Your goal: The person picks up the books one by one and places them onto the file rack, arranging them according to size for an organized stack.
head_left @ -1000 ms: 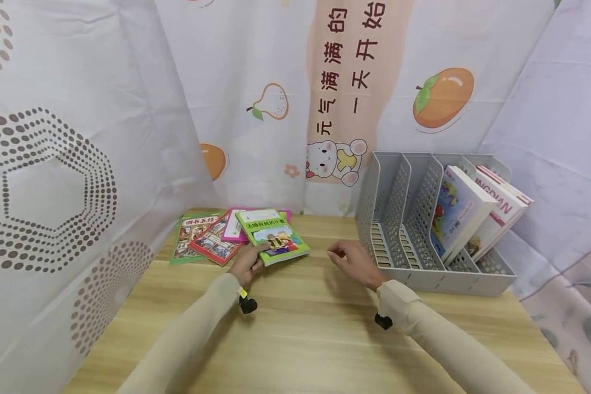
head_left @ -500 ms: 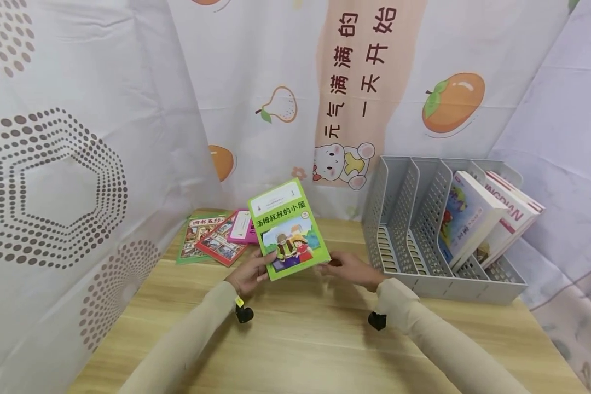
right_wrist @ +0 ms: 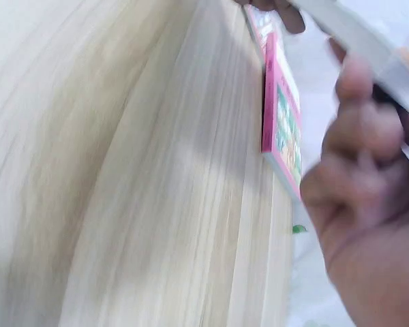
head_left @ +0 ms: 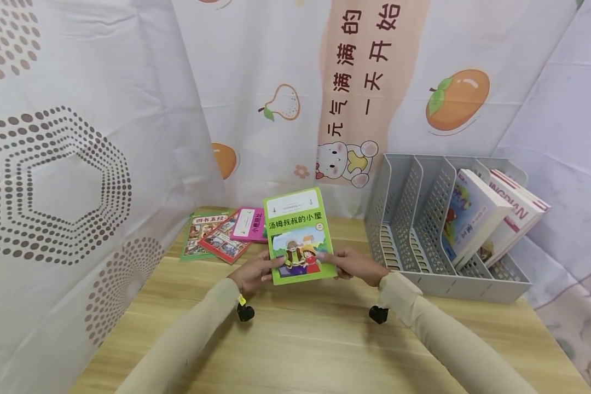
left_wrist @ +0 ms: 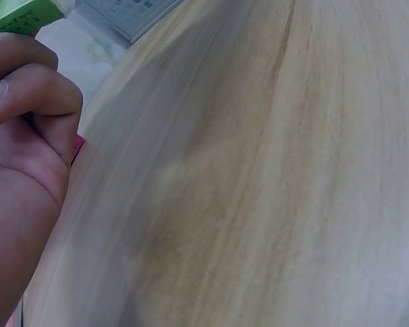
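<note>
A green-covered book [head_left: 297,235] with a cartoon picture is held up above the table, its front cover facing me. My left hand [head_left: 253,272] grips its lower left edge, thumb on the cover. On the opposite edge my right hand [head_left: 357,265] pinches the book, thumb on the front. In the left wrist view a corner of the green book [left_wrist: 20,17] shows over curled fingers. The right wrist view is blurred; the book's pale page edge [right_wrist: 365,44] runs above the right hand [right_wrist: 375,184].
A pink book [head_left: 249,223], a red book [head_left: 225,241] and a green comic book [head_left: 197,241] overlap at the back left of the wooden table [head_left: 300,339]. At the right stands a grey file rack [head_left: 465,284] with several thick books [head_left: 477,216] leaning in its right compartments.
The green book has been lifted off the pile by the left hand and brought to the middle, now more upright. The right hand has moved to its right edge and taken hold.
</note>
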A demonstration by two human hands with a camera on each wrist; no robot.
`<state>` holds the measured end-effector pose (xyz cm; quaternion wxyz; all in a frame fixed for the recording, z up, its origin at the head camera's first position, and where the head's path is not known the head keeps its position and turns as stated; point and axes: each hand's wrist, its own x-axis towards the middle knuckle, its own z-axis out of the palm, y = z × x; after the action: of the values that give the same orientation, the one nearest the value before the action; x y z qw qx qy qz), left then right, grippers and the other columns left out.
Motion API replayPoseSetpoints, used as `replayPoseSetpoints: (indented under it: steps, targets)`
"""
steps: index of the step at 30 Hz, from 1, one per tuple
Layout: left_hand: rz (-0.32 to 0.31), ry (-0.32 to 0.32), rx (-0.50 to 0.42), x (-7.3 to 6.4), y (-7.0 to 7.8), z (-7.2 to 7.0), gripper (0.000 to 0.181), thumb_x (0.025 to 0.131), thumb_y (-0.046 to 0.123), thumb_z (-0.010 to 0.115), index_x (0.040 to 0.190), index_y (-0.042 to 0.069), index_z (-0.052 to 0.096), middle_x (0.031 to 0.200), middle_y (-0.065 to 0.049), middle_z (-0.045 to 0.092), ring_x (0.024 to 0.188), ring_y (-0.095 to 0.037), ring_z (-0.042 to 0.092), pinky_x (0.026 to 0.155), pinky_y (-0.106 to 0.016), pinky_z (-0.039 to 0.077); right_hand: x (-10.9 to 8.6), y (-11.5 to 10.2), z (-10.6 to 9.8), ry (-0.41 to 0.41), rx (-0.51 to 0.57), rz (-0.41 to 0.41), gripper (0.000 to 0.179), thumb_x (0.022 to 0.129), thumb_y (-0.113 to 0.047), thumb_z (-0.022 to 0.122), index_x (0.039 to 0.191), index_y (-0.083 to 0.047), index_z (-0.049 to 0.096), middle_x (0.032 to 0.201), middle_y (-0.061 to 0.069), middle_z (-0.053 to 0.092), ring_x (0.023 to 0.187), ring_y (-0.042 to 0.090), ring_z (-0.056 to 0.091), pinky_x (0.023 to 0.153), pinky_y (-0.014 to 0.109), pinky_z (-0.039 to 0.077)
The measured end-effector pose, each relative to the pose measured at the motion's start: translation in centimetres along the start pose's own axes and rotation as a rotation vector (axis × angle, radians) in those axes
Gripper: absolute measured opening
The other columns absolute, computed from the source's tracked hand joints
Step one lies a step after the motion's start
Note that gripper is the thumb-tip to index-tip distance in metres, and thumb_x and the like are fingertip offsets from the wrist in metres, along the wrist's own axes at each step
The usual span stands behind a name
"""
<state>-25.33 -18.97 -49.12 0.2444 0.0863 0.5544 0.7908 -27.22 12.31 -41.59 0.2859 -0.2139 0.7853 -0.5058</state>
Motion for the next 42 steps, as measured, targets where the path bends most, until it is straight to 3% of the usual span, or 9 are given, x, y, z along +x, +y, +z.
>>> replayPoseSetpoints:
  steps: [4, 7, 12, 16, 19, 25, 30, 35, 42]
  targets:
    - [-0.027, -0.057, 0.020, 0.4, 0.3, 0.2, 0.047, 0.106, 0.014, 0.059, 0.151, 0.013, 0.047, 0.124, -0.009, 0.072, 0.051, -0.003, 0.036, 0.049, -0.017, 0.032, 0.0, 0.2, 0.0, 0.001, 0.001, 0.029, 0.047, 0.099, -0.051, 0.066, 0.109, -0.008, 0.080, 0.079, 0.009, 0.074, 0.048, 0.011, 0.030, 0.049, 0.025, 0.030]
    - [-0.048, -0.076, 0.062, 0.9, 0.6, 0.2, 0.048, 0.104, 0.013, 0.062, 0.151, 0.014, 0.049, 0.127, -0.011, 0.070, 0.059, -0.004, 0.050, 0.052, -0.017, 0.037, -0.2, 0.3, -0.2, -0.042, 0.000, 0.024, 0.042, 0.100, -0.047, 0.065, 0.113, -0.009, 0.079, 0.081, 0.008, 0.075, 0.046, 0.010, 0.029, 0.045, 0.025, 0.025]
    - [-0.047, -0.035, 0.203, 1.8, 0.8, -0.3, 0.048, 0.099, 0.018, 0.071, 0.145, 0.012, 0.057, 0.125, -0.012, 0.071, 0.071, -0.008, 0.060, 0.056, -0.020, 0.040, -0.6, 0.2, 0.1, -0.038, -0.041, -0.050, 0.039, 0.102, -0.045, 0.063, 0.116, -0.012, 0.077, 0.069, 0.004, 0.065, 0.047, 0.011, 0.032, 0.045, 0.025, 0.026]
    - [-0.036, 0.025, 0.331, 2.2, 0.6, -0.8, 0.042, 0.099, 0.025, 0.072, 0.137, 0.010, 0.064, 0.098, -0.003, 0.069, 0.059, -0.009, 0.044, 0.054, -0.022, 0.038, -1.0, 0.3, 0.4, 0.059, -0.129, -0.106, 0.044, 0.103, -0.049, 0.061, 0.109, -0.010, 0.079, 0.059, 0.000, 0.055, 0.047, 0.012, 0.031, 0.045, 0.026, 0.026]
    - [-0.008, 0.054, 0.407, 2.4, 0.4, -1.1, 0.037, 0.100, 0.029, 0.071, 0.130, 0.009, 0.067, 0.090, -0.001, 0.062, 0.059, -0.010, 0.044, 0.054, -0.023, 0.040, -1.4, 0.6, 0.3, 0.156, -0.172, -0.132, 0.047, 0.103, -0.051, 0.059, 0.105, -0.008, 0.078, 0.055, -0.001, 0.051, 0.046, 0.012, 0.031, 0.044, 0.027, 0.026]
    - [-0.007, 0.069, 0.452, 2.9, -0.1, -0.9, 0.034, 0.098, 0.031, 0.073, 0.124, 0.009, 0.069, 0.103, -0.008, 0.070, 0.060, -0.009, 0.046, 0.054, -0.022, 0.041, -2.7, 1.0, -0.2, 0.296, -0.203, -0.145, 0.048, 0.102, -0.055, 0.059, 0.099, -0.011, 0.077, 0.055, 0.003, 0.052, 0.046, 0.013, 0.029, 0.044, 0.027, 0.025]
    - [-0.038, 0.028, 0.478, 3.7, -0.7, -0.2, 0.043, 0.097, 0.038, 0.073, 0.127, 0.007, 0.068, 0.105, -0.006, 0.070, 0.060, -0.009, 0.046, 0.053, -0.022, 0.040, -3.8, 1.6, -0.7, 0.388, -0.259, -0.123, 0.053, 0.101, -0.061, 0.055, 0.102, -0.012, 0.076, 0.059, 0.009, 0.060, 0.046, 0.013, 0.031, 0.044, 0.028, 0.026]
    - [-0.063, 0.011, 0.490, 4.4, -0.8, 0.7, 0.046, 0.098, 0.043, 0.070, 0.127, 0.007, 0.069, 0.101, -0.006, 0.069, 0.061, -0.010, 0.046, 0.053, -0.022, 0.039, -4.6, 2.3, -1.3, 0.500, -0.306, -0.123, 0.059, 0.101, -0.061, 0.055, 0.087, -0.007, 0.074, 0.060, 0.012, 0.062, 0.045, 0.014, 0.036, 0.043, 0.028, 0.030]
    - [-0.031, -0.013, 0.523, 5.7, -0.7, 1.8, 0.043, 0.101, 0.043, 0.066, 0.121, 0.005, 0.070, 0.099, -0.008, 0.066, 0.061, -0.011, 0.045, 0.052, -0.023, 0.038, -5.5, 2.9, -2.3, 0.612, -0.343, -0.157, 0.054, 0.104, -0.053, 0.055, 0.108, -0.002, 0.073, 0.068, 0.005, 0.066, 0.056, 0.028, 0.059, 0.049, 0.031, 0.045]
